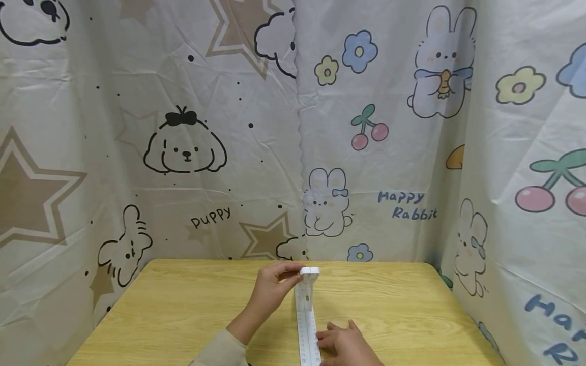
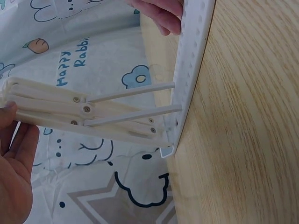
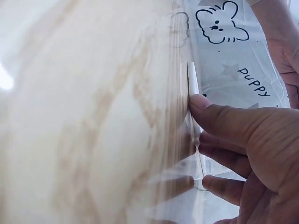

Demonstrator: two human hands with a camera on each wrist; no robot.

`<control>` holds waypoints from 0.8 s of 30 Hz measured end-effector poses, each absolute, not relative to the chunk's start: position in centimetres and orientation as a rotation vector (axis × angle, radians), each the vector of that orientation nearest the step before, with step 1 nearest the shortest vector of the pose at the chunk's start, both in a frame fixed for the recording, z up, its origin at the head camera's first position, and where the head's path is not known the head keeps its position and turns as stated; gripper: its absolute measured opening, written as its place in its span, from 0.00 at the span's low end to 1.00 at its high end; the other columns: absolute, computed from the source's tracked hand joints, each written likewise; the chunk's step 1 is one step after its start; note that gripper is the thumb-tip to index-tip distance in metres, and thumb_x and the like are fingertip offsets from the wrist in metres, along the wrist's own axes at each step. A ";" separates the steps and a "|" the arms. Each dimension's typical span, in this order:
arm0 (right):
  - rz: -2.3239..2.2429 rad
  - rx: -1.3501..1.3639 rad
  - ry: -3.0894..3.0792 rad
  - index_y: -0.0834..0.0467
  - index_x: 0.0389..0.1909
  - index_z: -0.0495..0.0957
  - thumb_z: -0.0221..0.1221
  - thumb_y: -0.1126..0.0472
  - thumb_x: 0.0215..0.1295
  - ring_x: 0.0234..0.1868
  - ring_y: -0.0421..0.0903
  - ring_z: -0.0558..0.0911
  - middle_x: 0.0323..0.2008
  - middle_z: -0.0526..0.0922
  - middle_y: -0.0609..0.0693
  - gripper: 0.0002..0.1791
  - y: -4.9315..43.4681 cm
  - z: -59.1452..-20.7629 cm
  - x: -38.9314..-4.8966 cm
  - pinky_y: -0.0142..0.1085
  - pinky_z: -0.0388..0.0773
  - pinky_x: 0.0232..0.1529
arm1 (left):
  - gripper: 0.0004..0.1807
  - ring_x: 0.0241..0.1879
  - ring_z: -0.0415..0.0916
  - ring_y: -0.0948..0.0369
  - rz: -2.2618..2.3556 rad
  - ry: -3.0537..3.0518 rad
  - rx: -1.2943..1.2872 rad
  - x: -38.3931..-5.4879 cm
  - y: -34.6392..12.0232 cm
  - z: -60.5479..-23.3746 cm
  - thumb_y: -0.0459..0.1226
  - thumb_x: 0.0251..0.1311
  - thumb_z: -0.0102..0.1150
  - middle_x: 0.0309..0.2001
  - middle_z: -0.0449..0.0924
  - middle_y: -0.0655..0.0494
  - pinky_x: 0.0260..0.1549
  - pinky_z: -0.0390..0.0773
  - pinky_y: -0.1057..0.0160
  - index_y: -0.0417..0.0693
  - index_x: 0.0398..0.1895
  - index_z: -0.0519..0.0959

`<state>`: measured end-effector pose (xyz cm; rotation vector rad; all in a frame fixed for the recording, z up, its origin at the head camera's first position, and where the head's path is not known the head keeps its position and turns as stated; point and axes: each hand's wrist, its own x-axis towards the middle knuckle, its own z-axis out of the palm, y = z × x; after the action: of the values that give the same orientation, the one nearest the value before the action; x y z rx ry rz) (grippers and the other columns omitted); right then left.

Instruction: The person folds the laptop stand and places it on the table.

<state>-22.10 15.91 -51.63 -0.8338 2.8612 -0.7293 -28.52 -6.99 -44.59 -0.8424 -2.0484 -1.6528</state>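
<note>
A white folding laptop stand (image 1: 303, 325) lies lengthwise on the table, its two narrow halves close together. Its far end rises in a hinged arm (image 2: 51, 107). Two thin struts (image 2: 135, 113) run from this arm to the notched base (image 2: 194, 51). My left hand (image 1: 271, 291) pinches the top of the raised arm between thumb and fingers. My right hand (image 1: 345, 345) is at the base's right side, thumb and fingertips (image 3: 224, 186) touching its edge with the fingers spread. The struts' seating in the notches is too small to tell.
The wood-grain table (image 1: 192, 300) extends on both sides of the stand. A printed curtain (image 1: 256, 152) with puppies and rabbits hangs behind its back edge and along both sides.
</note>
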 end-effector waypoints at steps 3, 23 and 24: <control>-0.701 -0.867 2.859 0.48 0.47 0.90 0.77 0.49 0.50 0.64 0.63 0.79 0.56 0.86 0.44 0.21 15.9 -51.5 -22.2 0.81 0.58 0.61 | 0.13 0.45 0.87 0.57 -1.634 -2.066 -0.833 -28.4 -7.0 -44.3 0.27 0.59 0.70 0.46 0.88 0.53 0.48 0.87 0.64 0.44 0.47 0.87; -0.884 -1.005 2.632 0.46 0.53 0.87 0.68 0.46 0.64 0.63 0.45 0.80 0.57 0.84 0.38 0.18 18.2 -51.8 -23.7 0.50 0.79 0.64 | 0.13 0.53 0.84 0.54 -1.521 -2.286 -0.799 -26.7 -9.6 -45.4 0.34 0.60 0.72 0.49 0.88 0.56 0.54 0.84 0.50 0.45 0.48 0.87; -0.871 -1.033 2.641 0.46 0.53 0.87 0.68 0.46 0.65 0.62 0.44 0.81 0.57 0.84 0.39 0.18 18.4 -51.8 -23.8 0.49 0.80 0.63 | 0.12 0.53 0.83 0.54 -1.501 -2.315 -0.797 -26.4 -9.8 -45.5 0.35 0.60 0.72 0.49 0.88 0.57 0.54 0.85 0.51 0.47 0.47 0.87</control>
<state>-23.77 18.39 -51.77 -1.0331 2.6407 -0.8708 -26.43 -9.79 -45.51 -0.7972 -2.3154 -1.5012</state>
